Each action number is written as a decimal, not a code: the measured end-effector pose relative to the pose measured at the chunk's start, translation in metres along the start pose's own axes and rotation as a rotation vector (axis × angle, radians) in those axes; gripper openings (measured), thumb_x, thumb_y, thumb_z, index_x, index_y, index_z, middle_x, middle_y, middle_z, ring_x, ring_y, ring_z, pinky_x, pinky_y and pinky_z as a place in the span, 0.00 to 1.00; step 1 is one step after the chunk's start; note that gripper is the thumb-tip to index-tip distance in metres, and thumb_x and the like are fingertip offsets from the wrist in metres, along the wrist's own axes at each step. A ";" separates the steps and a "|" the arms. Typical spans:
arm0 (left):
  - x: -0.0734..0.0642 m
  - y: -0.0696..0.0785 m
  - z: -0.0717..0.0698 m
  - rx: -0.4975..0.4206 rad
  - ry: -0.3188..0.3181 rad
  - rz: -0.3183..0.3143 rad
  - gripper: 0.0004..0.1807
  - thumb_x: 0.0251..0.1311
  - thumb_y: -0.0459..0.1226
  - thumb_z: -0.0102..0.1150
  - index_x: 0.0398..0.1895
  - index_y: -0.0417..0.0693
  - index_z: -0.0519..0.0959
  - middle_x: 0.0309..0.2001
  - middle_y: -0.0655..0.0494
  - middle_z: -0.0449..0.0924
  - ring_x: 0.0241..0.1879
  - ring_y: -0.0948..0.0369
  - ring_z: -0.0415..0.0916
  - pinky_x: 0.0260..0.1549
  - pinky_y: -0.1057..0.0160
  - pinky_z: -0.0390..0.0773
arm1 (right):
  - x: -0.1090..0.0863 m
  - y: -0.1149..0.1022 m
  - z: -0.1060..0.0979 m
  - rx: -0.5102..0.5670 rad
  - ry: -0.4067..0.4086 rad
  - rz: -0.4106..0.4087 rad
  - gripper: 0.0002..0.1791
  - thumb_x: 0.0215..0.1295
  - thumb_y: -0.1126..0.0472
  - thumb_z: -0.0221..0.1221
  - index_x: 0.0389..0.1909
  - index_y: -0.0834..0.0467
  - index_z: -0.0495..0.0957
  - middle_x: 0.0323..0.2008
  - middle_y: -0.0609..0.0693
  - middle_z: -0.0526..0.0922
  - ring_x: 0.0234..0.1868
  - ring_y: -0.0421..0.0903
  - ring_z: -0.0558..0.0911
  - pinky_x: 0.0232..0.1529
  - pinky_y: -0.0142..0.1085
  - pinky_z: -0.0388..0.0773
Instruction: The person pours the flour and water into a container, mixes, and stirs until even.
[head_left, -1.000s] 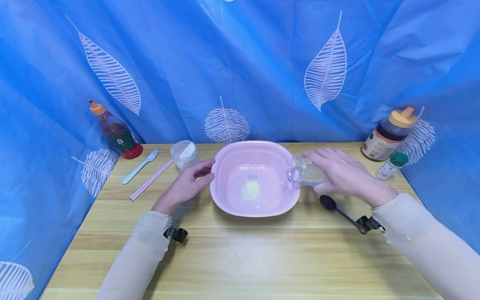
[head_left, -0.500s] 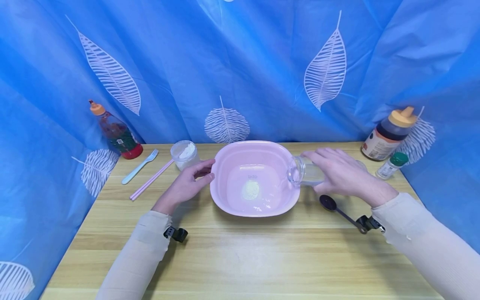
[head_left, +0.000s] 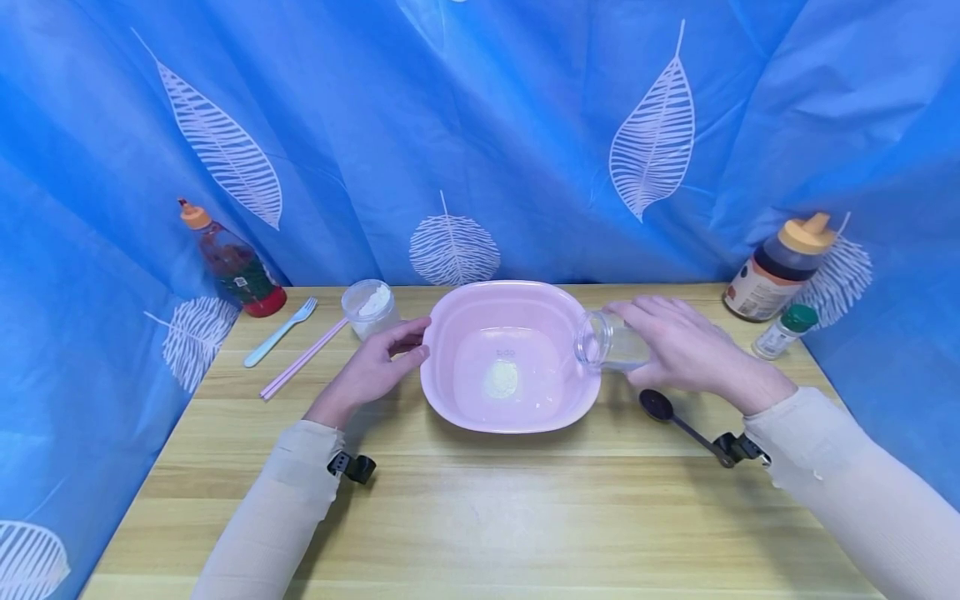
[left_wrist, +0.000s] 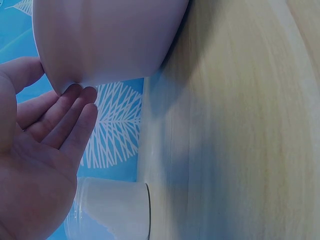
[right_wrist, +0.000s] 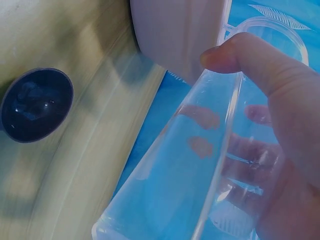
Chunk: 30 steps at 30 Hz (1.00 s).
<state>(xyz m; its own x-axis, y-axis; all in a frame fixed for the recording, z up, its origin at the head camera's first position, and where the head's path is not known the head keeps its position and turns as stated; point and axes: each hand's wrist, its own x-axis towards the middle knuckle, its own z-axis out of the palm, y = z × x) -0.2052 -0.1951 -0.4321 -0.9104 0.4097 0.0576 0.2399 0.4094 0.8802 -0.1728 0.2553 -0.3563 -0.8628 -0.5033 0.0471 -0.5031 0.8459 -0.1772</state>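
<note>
Broadly, we face a blue, white-leaf-printed cloth backdrop (head_left: 525, 125) behind a pale wood-grain table (head_left: 510, 517). Centred near the table's back edge, within both hands' reach, sits a pale pink, rounded basin (head_left: 465, 367). The left hand (head_left: 375, 362), fingers relaxed and spread from its thumb, touches the basin's left rim, we judge to steady it. The right hand (head_left: 675, 346) holds a clear, wide-mouthed container (head_left: 618, 346) tipped sideways, its mouth over the right rim, seemingly so its contents fall inside; we cannot tell how full it is. Out of the way at the back corners stand an orange-capped red bottle (head_left: 238, 271), left, and a yellow-capped dark bottle (head_left: 776, 275), right. Just beside the left hand is a clear round tub of white powder (head_left: 367, 312). Smaller again are a black long-handled spoon (head_left: 658, 407) near the right hand, two slim pink chopsticks (head_left: 304, 358) and a pale blue fork (head_left: 281, 334) at left, and a green-capped shaker (head_left: 778, 337) by the dark bottle. Least of all, a whitish patch (head_left: 501, 380) lies on the basin's floor.
</note>
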 end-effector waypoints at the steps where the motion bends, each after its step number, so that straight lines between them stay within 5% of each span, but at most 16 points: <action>1: 0.000 0.000 0.000 0.000 0.000 -0.001 0.31 0.79 0.39 0.60 0.80 0.39 0.69 0.68 0.39 0.81 0.69 0.42 0.78 0.77 0.39 0.72 | 0.000 0.000 0.000 0.008 0.001 0.000 0.48 0.49 0.55 0.77 0.75 0.57 0.72 0.66 0.61 0.82 0.67 0.62 0.79 0.70 0.68 0.72; 9: 0.000 0.001 0.000 -0.004 0.000 0.002 0.30 0.78 0.38 0.60 0.79 0.38 0.69 0.68 0.38 0.81 0.68 0.42 0.79 0.76 0.39 0.72 | 0.000 0.005 0.006 0.094 0.036 0.007 0.50 0.49 0.56 0.78 0.76 0.59 0.70 0.64 0.61 0.82 0.65 0.62 0.80 0.69 0.68 0.73; 16: 0.000 0.003 0.000 -0.006 -0.002 -0.003 0.30 0.78 0.38 0.60 0.79 0.38 0.69 0.68 0.38 0.81 0.68 0.42 0.78 0.77 0.39 0.72 | -0.002 0.017 0.013 0.203 0.125 0.016 0.50 0.50 0.56 0.81 0.75 0.60 0.70 0.58 0.59 0.85 0.56 0.59 0.83 0.55 0.57 0.82; 23: 0.000 0.002 0.000 -0.006 0.002 -0.001 0.31 0.78 0.37 0.60 0.79 0.38 0.69 0.68 0.38 0.81 0.68 0.42 0.78 0.77 0.39 0.72 | -0.008 0.027 0.012 0.379 0.190 0.109 0.50 0.51 0.61 0.82 0.76 0.56 0.69 0.60 0.61 0.83 0.59 0.61 0.83 0.60 0.64 0.81; 30: -0.001 0.002 0.000 -0.009 0.003 0.002 0.30 0.78 0.37 0.60 0.79 0.38 0.69 0.68 0.38 0.81 0.68 0.41 0.78 0.76 0.39 0.72 | -0.014 0.037 0.010 0.414 0.252 0.193 0.51 0.52 0.58 0.83 0.76 0.55 0.68 0.59 0.65 0.85 0.60 0.67 0.81 0.59 0.67 0.77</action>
<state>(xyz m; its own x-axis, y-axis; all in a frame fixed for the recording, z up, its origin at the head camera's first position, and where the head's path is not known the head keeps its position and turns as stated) -0.2041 -0.1944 -0.4309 -0.9109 0.4083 0.0604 0.2386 0.4014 0.8843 -0.1790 0.2922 -0.3731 -0.9489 -0.2434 0.2011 -0.3155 0.7526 -0.5780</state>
